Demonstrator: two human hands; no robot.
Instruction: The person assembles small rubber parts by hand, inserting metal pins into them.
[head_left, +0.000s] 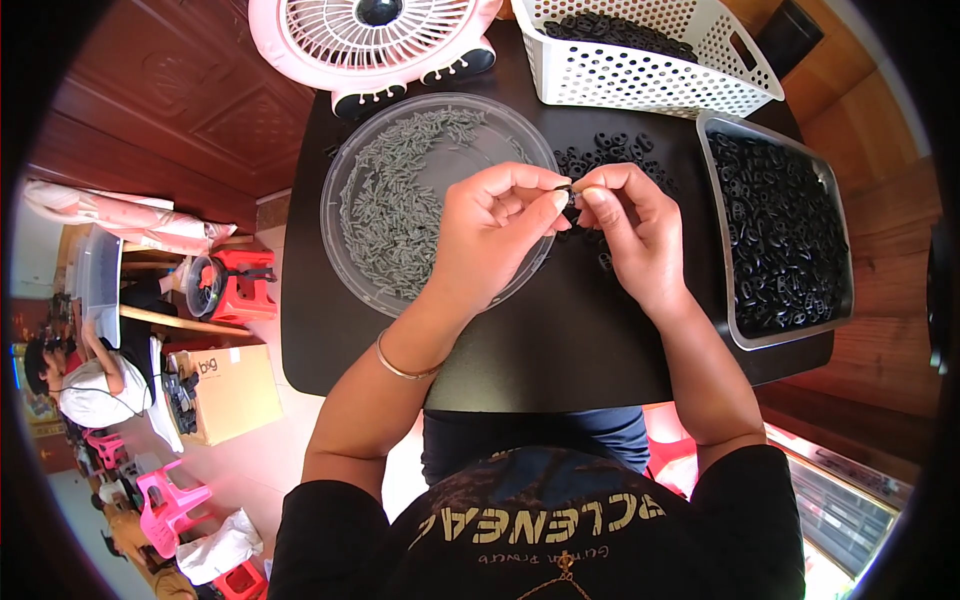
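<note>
Above the dark table, my left hand and my right hand meet with thumbs and forefingers pinched. Between their fingertips is a small black plastic piece, mostly covered by the fingers. My left forearm crosses the rim of a round clear tray, which holds many short grey-green pieces that look like coil springs. Behind and beneath my right hand lies a loose pile of small black plastic pieces with holes in them.
To the right, a metal tray is filled with small black plastic parts. A white perforated basket of black pieces and a pink fan stand at the back. On the left are a cardboard box, stools and another person.
</note>
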